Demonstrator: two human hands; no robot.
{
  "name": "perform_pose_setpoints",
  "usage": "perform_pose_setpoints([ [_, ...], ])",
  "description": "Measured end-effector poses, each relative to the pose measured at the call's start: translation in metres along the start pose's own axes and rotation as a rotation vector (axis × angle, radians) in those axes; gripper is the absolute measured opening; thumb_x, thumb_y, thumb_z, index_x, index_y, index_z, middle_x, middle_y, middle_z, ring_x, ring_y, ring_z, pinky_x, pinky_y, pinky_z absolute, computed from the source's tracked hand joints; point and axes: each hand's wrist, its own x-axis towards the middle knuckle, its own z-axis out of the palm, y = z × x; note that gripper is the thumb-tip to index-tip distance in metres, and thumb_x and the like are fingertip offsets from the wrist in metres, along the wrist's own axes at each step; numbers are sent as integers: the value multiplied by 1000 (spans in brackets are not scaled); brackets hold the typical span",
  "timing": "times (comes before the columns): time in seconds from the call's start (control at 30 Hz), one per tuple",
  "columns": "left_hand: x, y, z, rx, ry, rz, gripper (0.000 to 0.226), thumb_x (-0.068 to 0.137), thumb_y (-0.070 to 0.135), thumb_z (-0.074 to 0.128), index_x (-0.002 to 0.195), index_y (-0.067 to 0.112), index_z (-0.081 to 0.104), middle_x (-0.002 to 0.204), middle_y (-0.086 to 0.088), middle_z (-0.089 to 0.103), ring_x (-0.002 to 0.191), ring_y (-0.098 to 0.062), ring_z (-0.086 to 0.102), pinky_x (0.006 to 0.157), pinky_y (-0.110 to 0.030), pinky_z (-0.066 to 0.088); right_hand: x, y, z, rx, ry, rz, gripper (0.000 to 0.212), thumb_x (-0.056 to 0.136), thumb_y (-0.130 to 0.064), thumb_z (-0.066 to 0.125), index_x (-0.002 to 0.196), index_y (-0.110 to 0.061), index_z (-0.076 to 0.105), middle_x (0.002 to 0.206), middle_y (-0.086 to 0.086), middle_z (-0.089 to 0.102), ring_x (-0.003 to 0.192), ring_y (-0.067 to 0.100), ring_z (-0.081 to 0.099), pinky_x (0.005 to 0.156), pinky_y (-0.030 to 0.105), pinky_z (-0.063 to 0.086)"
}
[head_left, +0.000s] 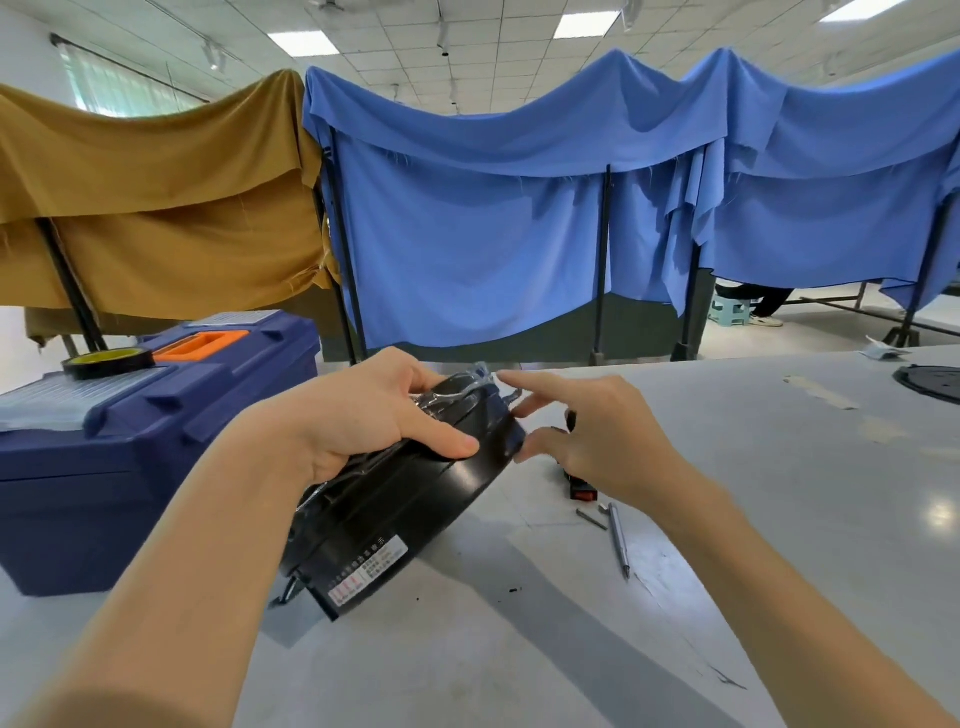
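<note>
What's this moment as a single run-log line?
left hand: grips black appliance housing, tilted on grey table | right hand: fingertips touch housing's upper edge near clear plastic | screwdriver: lies on table, untouched

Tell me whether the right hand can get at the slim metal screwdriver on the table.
Probably yes. The screwdriver lies uncovered on the table just beside the right hand, which seems to hold nothing and only touches the black device that the left hand grips.
</note>
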Motion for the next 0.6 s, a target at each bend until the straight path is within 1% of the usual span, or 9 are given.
perform_pose_setpoints([
  [0.07,1,-1,4,105,-4,-6,26,75,15,80,100,19,73,86,-8,76,78,-24,74,69,-35,60,-7,2,3,-87,25,-105,70,70,-16,87,134,-22,59,106,-1,75,83,25,71,74,38,60],
  [0.13,2,-2,8,167,-20,-25,24,76,18,80,99,20,71,88,-8,75,81,-26,73,76,-38,60,-15,3,4,-164,43,-197,78,68,-16,89,138,-18,54,111,4,73,70,26,68,60,37,60],
  [0.2,3,-2,14,201,-21,-36,25,76,19,81,98,18,69,88,-9,74,84,-28,72,77,-40,59,-23,5,5,-221,37,-246,85,70,-22,88,144,-17,46,122,4,67,56,21,59,45,36,54],
  [0.23,4,-3,17,233,-21,-39,26,76,20,81,99,18,68,87,-6,74,82,-25,72,73,-35,59,-27,6,6,-241,21,-252,90,72,-26,86,148,-18,39,129,2,63,52,20,55,42,36,52],
  [0.3,5,-4,25,306,-31,-44,21,77,21,80,93,23,67,79,4,73,69,-13,71,56,-19,55,-35,9,9,-274,-24,-253,100,74,-36,83,153,-22,25,139,3,55,47,19,51,40,35,50],
  [0.37,6,-6,32,354,-58,-45,17,78,19,79,88,25,67,77,7,73,65,-10,70,47,-14,51,-43,12,11,-311,-36,-266,103,73,-41,83,151,-20,19,141,3,53,43,20,47,37,32,47],
  [0.43,6,-9,39,408,-80,-34,20,79,17,77,97,23,68,89,1,74,73,-14,70,56,-19,56,-50,15,15,-343,-49,-283,103,73,-41,81,152,-18,18,143,0,50,41,21,44,35,31,43],
  [0.5,6,-12,47,451,-98,-16,27,80,17,76,106,16,69,96,-3,73,82,-19,70,73,-30,59,-54,19,19,-367,-51,-308,101,73,-42,79,151,-16,20,142,1,52,41,18,43,35,29,41],
  [0.6,7,-17,56,531,-135,1,30,83,24,74,111,19,65,105,-3,66,90,-19,64,85,-37,55,-60,24,24,-403,-26,-357,84,77,-46,65,145,-11,31,131,7,61,42,12,42,37,22,33],
])
